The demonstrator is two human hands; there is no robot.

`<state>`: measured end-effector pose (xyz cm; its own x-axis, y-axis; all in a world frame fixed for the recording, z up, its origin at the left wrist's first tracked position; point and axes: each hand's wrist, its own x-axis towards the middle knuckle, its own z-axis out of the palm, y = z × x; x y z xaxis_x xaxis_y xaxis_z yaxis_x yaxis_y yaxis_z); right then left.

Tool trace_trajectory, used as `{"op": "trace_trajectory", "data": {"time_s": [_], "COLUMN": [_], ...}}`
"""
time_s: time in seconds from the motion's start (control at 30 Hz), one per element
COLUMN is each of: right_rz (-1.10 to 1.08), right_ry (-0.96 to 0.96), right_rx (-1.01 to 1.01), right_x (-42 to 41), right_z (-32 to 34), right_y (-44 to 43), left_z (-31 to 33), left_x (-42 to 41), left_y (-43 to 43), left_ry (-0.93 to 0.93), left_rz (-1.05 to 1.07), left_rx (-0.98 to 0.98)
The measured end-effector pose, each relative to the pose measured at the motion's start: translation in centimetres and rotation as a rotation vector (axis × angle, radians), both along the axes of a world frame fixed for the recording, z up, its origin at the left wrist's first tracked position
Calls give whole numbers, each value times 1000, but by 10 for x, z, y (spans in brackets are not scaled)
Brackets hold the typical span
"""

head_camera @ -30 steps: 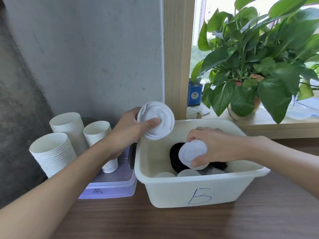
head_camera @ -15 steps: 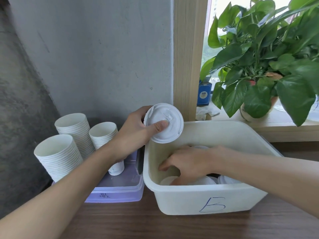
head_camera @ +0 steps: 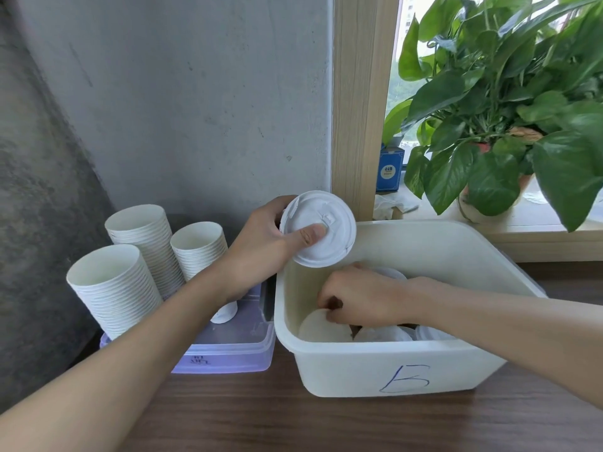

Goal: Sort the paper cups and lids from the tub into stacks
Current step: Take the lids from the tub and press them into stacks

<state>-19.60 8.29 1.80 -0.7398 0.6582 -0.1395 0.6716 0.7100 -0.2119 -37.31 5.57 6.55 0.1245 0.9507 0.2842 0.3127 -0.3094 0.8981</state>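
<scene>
A cream tub (head_camera: pixel 385 370) marked "B" stands on the wooden table and holds several white lids (head_camera: pixel 315 326). My left hand (head_camera: pixel 261 246) grips a stack of white lids (head_camera: pixel 321 228) above the tub's left rear corner, thumb pressed on the top one. Down inside the tub, my right hand (head_camera: pixel 359 296) has its fingers curled at the edge of a white lid; what lies under the palm is hidden. Three stacks of white paper cups (head_camera: pixel 114 288) stand to the left on a clear lilac box (head_camera: pixel 228 347).
A grey concrete wall rises behind the cups. A wooden window post (head_camera: pixel 359 102) stands behind the tub. A potted green plant (head_camera: pixel 509 119) and a small blue box (head_camera: pixel 390 169) sit on the sill at the right.
My right hand dropped from holding a lid above the tub down into it, and now its fingers curl on a lid at the bottom. The left hand keeps holding its lids.
</scene>
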Motion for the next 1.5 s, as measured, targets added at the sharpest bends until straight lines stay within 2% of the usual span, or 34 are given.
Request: {"op": "trace_trajectory", "data": {"time_s": [0.27, 0.43, 0.57, 0.63, 0.77, 1.07, 1.2, 1.3, 1.37, 1.47, 1.5], "right_rz": [-176, -305, -443, -494, -578, -601, -573, -539, -505, -293, -210], "right_ry": [246, 114, 155, 162, 226, 292, 249, 80, 53, 123, 66], "right_rx": [56, 267, 262, 318, 257, 286, 298, 348, 388, 393, 433], "right_x": [32, 68, 89, 92, 90, 91, 91, 89, 88, 90, 92], "right_z": [29, 41, 37, 34, 35, 30, 29, 26, 24, 27, 30], "right_y": [0, 2, -3, -5, -10, -10, -9, -9, -6, -7, -7], "left_z": [7, 16, 22, 24, 33, 19, 19, 19, 16, 8, 6], "left_x": [-2, 1, 5, 8, 15, 24, 25, 21, 19, 16, 16], "left_y": [0, 2, 8, 11, 19, 21, 25, 24, 23, 23, 24], "left_ry": [60, 179, 352, 500, 810, 1102, 1069, 826, 688, 584, 558], "left_rz": [-15, -39, -113, -152, -198, -338, -324, -338, -340, -311, -286], "left_rx": [-57, -102, -155, -163, -144, -230, -228, -222, -200, -118, -98]}}
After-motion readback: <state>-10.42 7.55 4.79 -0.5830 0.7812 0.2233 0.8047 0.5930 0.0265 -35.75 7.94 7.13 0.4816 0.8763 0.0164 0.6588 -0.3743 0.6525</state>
